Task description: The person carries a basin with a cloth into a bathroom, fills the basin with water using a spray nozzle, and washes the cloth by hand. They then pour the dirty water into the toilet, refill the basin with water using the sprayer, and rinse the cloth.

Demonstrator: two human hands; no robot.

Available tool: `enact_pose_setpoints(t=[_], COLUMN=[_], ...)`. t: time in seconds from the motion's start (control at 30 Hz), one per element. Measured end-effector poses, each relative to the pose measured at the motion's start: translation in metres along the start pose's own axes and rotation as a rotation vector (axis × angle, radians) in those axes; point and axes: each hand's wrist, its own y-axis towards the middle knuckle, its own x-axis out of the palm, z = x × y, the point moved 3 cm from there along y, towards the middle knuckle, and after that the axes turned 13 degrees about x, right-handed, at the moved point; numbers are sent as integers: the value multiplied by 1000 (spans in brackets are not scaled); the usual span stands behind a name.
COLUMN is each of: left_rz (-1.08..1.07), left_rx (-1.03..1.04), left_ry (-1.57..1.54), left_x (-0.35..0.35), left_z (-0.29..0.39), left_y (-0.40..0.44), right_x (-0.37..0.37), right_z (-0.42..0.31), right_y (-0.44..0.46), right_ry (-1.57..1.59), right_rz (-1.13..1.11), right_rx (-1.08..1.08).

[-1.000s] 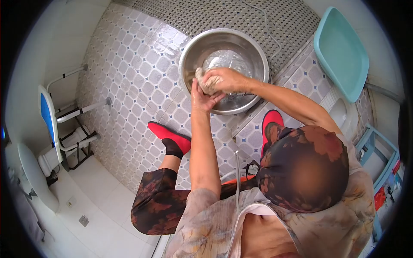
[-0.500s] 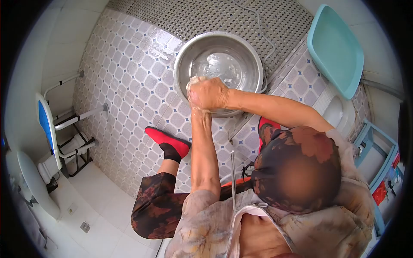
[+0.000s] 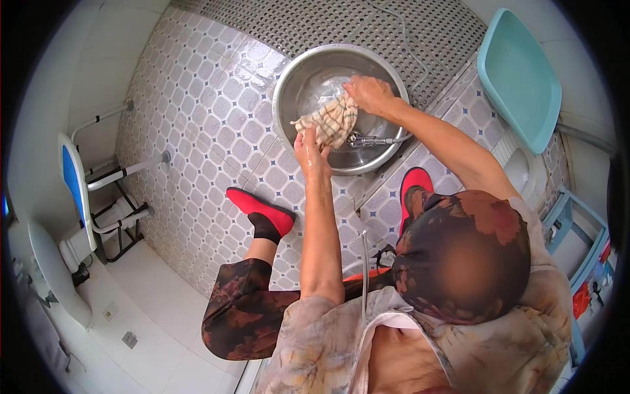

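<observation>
A wet cream checked cloth (image 3: 330,123) is stretched between my two hands over a round metal basin (image 3: 283,125). My left hand (image 3: 311,154) grips its lower left end near the basin's rim. At the upper right end, my right hand (image 3: 369,94) has its fingers closed on the cloth. A little water shows in the basin. Against the basin's inner right side lies a shiny metal spray head (image 3: 375,140) joined to a hose.
A turquoise tub (image 3: 522,79) leans at the upper right, above a squat toilet (image 3: 522,169). Behind the basin lies a perforated grey mat (image 3: 315,23). Blue-seated metal-framed furniture (image 3: 77,180) is at the left. A light blue rack (image 3: 577,226) stands at the right.
My hands were pressed together around the bunched cloth at the basin's near left rim. Now they are apart, the right one farther up and right, and the cloth is spread between them.
</observation>
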Motion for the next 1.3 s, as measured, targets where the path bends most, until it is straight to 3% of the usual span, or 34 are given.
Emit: enact_pose_setpoints(t=[0.07,0.2,0.27,0.3,0.33,0.4,0.43,0.53,0.57,0.63,0.77,0.83,0.9,0.93,1.0,1.07,1.1,1.13,1.2,1.23,1.3], left_rz=[15,13,41,-11,-14,-74,-205,-276,-311,-383,-528,-599,-677,-716,-747,-252,-58,-59,77,66,88], left_rx=[-48,-77,-161,-229,-234,-402,-401,-393,-392,-390,-382,-382,-370,-365,-357,-156,-179,-178,74,82,149], left_ry=[77,198,118,65,66,-52,-209,-307,-356,-454,-659,-765,-870,-918,-968,-266,-383,-378,-190,-248,-159], left_x=[-15,-10,-1,-3,-3,0,-6,-26,-35,-64,-28,-9,-10,-7,-9,0,21,15,-7,-11,-21], left_z=[-9,-8,-6,-10,-8,-5,-12,-7,-4,-7,-24,-38,-50,-55,-50,-33,-1,1,15,17,23], left_y=[5,9,6,13,17,22,32,32,30,-16,42,55,37,36,34,29,7,9,17,20,22], right_x=[6,27,35,32,23,0,-12,0,-5,-19,-1,3,8,2,-2,4,13,17,20,23,24], right_z=[3,5,6,-2,-15,-54,-72,-111,-119,-134,-135,-123,-109,-102,-78,-54,-41,-28,3,9,25], right_y=[2,-5,-1,-6,-17,-55,-73,-116,-131,-154,-127,-91,-52,-45,-28,-9,-6,-3,3,3,6], right_ry=[21,-109,398,579,578,445,480,546,546,243,97,142,-97,-97,-69,-178,-273,-267,-46,-45,46], right_rz=[255,316,-66,-203,-202,-167,-170,-73,-73,-50,54,-10,222,228,50,15,-23,-22,-14,-17,-42], right_rx=[-117,-130,-243,-187,-180,-454,-512,-714,-713,-750,-687,-454,-751,-751,-365,-379,-383,-382,10,12,239])
